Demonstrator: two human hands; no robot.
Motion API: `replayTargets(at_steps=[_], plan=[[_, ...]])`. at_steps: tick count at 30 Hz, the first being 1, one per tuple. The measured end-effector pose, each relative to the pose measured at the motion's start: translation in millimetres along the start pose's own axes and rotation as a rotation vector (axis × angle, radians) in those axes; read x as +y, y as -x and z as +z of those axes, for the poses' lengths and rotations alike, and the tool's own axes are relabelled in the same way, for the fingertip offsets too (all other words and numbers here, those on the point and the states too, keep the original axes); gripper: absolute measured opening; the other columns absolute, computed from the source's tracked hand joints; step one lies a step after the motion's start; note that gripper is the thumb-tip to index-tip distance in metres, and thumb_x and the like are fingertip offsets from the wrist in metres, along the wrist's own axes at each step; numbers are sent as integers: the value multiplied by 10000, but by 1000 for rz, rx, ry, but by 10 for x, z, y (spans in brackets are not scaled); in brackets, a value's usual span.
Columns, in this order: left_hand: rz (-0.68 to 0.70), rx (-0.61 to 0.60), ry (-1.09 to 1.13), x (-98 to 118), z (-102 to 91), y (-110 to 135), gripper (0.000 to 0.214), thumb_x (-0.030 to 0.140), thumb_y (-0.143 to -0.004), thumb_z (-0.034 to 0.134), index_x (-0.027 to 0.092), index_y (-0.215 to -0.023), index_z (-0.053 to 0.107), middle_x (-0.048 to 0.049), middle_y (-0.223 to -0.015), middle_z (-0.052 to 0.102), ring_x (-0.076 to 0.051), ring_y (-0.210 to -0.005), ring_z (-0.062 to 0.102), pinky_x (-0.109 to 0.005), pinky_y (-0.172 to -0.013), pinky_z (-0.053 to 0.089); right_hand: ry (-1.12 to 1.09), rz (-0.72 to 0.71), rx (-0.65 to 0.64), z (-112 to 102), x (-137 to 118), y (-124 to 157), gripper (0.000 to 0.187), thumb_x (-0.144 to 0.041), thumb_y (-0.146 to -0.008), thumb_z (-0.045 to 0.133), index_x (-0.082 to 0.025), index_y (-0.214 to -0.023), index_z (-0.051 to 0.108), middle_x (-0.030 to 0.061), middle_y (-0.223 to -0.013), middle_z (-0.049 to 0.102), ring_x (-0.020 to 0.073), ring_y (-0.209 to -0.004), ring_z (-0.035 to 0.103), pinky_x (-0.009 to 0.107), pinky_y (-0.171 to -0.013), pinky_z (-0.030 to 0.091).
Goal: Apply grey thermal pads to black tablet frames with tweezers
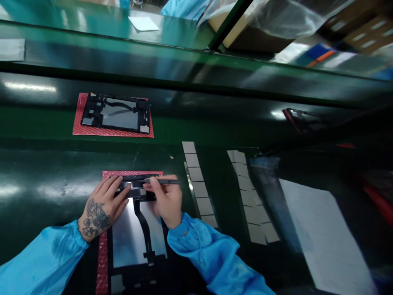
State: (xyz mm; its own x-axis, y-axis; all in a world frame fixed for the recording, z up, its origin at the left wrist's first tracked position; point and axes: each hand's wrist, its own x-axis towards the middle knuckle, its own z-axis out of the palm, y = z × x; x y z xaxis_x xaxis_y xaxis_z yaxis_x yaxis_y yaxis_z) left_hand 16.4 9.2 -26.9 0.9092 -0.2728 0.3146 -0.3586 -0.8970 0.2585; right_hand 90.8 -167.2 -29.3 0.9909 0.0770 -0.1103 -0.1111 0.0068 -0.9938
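A black tablet frame (135,241) with a shiny metal panel and a black flex cable lies on a red bubble-wrap mat (102,262) in front of me. My left hand (102,205) rests flat on its upper left corner, fingers stretched out and pressing the frame. My right hand (164,198) is closed in a pinch round a thin dark tool (162,180) that looks like tweezers. The tool's tip points left at a small part near the frame's top edge.
A second frame (118,112) lies on its own red mat (78,123) on the green conveyor belt behind. Two strips of grey rectangular pads (199,188) (250,200) lie to the right, beside a large white sheet (325,237). A blurred dark object (302,119) rides the belt at right.
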Motion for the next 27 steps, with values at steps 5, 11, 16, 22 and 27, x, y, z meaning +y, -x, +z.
replayTargets(at_steps=[5, 11, 16, 22, 27], plan=[[-57, -8, 14, 0, 29, -47, 348, 254, -904, 500, 184, -1229, 606, -162, -1416, 378, -391, -1308, 319, -619, -1028, 315, 14, 27, 18, -331, -232, 107, 315, -485, -805, 684, -201, -861, 557, 31, -804, 681, 223, -763, 680, 383, -734, 559], [-494, 13, 379, 240, -278, 266, 542, 372, -913, 539, 272, -1424, 386, -127, -1509, 231, -376, -1374, 220, -603, -1051, 300, 12, 472, -156, -789, -287, 743, 372, -547, -741, 726, -212, -798, 574, 9, -653, 654, 224, -696, 652, 469, -1031, 361], [-1206, 207, 1162, 665, -473, 840, 601, 412, -896, 560, 237, -1427, 341, -157, -1386, 441, -269, -1066, 610, -338, -810, 560, -133, 603, -245, -784, -303, 987, 382, -526, -742, 737, -200, -766, 539, -15, -652, 624, 163, -580, 604, 389, -921, 432], [-1510, 106, 1516, 732, -652, 622, 790, 441, -628, 827, 140, -1276, 492, -124, -1012, 674, -289, -833, 675, -333, -676, 572, -43, 638, -609, -640, -460, 610, 331, -459, -751, 722, -172, -777, 559, 22, -677, 654, 189, -586, 633, 318, -646, 507], [-1546, 269, 1522, 647, -632, 569, 744, 403, -588, 855, 170, -1215, 529, -86, -931, 693, -287, -741, 679, -327, -580, 560, 293, 166, -453, -94, -747, -642, 311, -408, -811, 597, -135, -666, 633, 61, -728, 674, 191, -675, 645, 313, -674, 515]])
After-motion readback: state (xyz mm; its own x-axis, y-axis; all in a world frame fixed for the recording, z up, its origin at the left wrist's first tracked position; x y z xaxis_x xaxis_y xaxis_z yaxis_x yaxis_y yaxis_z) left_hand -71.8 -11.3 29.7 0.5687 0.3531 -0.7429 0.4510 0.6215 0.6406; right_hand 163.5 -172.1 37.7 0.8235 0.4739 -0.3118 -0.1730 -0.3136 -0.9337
